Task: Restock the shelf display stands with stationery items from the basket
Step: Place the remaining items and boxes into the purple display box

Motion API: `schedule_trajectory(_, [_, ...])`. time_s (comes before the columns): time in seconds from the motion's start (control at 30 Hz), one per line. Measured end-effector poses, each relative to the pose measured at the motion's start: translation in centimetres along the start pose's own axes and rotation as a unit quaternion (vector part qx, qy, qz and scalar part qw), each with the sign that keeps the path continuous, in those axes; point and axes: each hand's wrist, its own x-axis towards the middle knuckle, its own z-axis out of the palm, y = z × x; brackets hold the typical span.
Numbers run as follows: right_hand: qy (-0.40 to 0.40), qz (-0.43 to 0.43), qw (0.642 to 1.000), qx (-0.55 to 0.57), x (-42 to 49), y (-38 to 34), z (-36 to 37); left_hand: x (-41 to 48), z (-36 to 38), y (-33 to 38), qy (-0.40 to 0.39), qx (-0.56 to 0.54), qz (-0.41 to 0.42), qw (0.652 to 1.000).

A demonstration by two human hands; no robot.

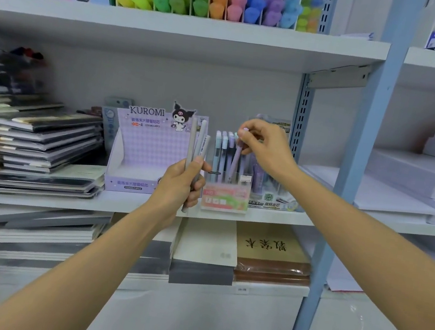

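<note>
Our right hand pinches a lilac pen by its cap end. The pen's tip points down among the pastel pens standing in the clear display stand on the shelf. Our left hand has its fingers curled round a few grey pens, held upright just beside the Kuromi box. We judge the pens light, stiff and smooth, so a fingertip pinch near the top should steer each into a slot. The basket is out of view.
</note>
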Motion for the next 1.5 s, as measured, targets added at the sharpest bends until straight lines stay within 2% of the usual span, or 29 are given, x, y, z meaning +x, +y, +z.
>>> schedule_trajectory(0.1, [-0.023,0.003,1.0,0.001,0.0,0.1,0.4,0.0,0.1,-0.1,-0.006,0.001,0.0,1.0])
schedule_trajectory(0.2, [0.012,0.018,0.999,0.024,-0.2,0.5,1.2,-0.1,0.2,0.0,-0.006,0.001,0.001,1.0])
schedule_trajectory(0.33, [0.053,-0.016,0.992,-0.113,-0.5,1.4,1.9,-0.3,0.3,0.3,0.0,0.003,0.002,1.0])
schedule_trajectory(0.43, [0.077,-0.005,0.98,-0.183,-0.6,1.2,1.9,-0.5,0.5,0.6,-0.001,0.004,0.0,1.0])
schedule_trajectory(0.47, [0.087,0.003,0.981,-0.171,-0.6,0.9,1.7,-0.5,0.5,0.7,-0.003,0.004,0.0,1.0])
schedule_trajectory(0.53, [0.086,0.014,0.994,-0.067,-0.8,-0.3,1.1,-0.7,0.6,1.1,-0.01,0.003,0.002,1.0])
schedule_trajectory(0.63, [-0.031,0.047,0.992,0.114,-1.3,-2.1,0.5,-1.0,1.1,1.5,-0.023,0.005,0.001,1.0])
schedule_trajectory(0.73, [-0.103,0.057,0.981,0.153,-1.9,-2.7,0.1,-1.4,1.7,2.1,-0.047,0.0,0.003,0.999])
schedule_trajectory(0.83, [-0.064,0.076,0.973,0.206,-2.1,-3.0,-0.7,-1.8,2.0,2.8,-0.057,-0.013,-0.002,0.998])
schedule_trajectory(0.93, [0.023,0.105,0.943,0.315,-2.0,-3.0,-2.1,-1.7,1.5,3.0,-0.016,-0.03,-0.027,0.999])
schedule_trajectory(1.03, [0.041,0.113,0.939,0.323,-2.5,-2.7,-3.0,-1.5,0.8,3.1,0.018,-0.067,-0.04,0.997])
schedule_trajectory(1.17, [-0.012,0.118,0.948,0.294,-3.8,-2.1,-3.1,-1.6,0.8,3.6,0.052,-0.148,-0.016,0.988])
schedule_trajectory(1.3, [-0.103,0.128,0.958,0.235,-5.1,-1.4,-3.2,-1.8,1.1,4.1,0.091,-0.226,0.002,0.97])
schedule_trajectory(1.5, [-0.283,0.102,0.935,0.188,-6.8,-1.6,-2.2,-2.0,1.8,4.3,0.124,-0.211,0.019,0.969])
